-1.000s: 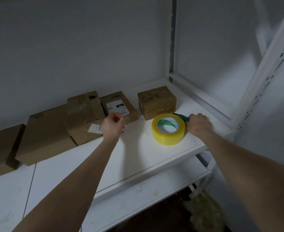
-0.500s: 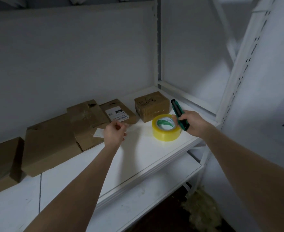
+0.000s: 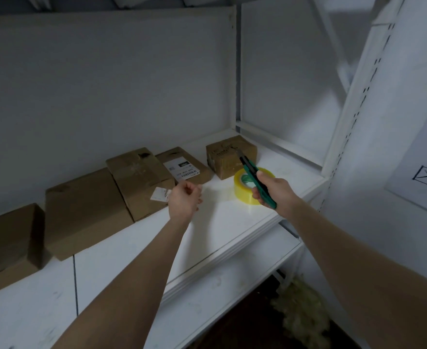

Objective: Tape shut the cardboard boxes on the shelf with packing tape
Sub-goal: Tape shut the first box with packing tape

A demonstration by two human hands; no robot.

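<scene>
Cardboard box [image 3: 228, 157] behind tape roll [image 3: 242, 193] (green cutter [image 3: 250, 174] in front)

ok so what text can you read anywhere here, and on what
Nothing reads clearly.
White label on a flat box: barcode and print, too blurred.
Rightmost box: dark handwriting, unreadable.
Wall sign: big black characters, cut off, unreadable.
Tape roll core: logo too small.

Yellow tape roll [image 3: 245, 195]; green knife [image 3: 257, 185]; brown boxes [image 3: 81, 207].

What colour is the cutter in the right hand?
Green cutter, black near the tip; head view.
</scene>
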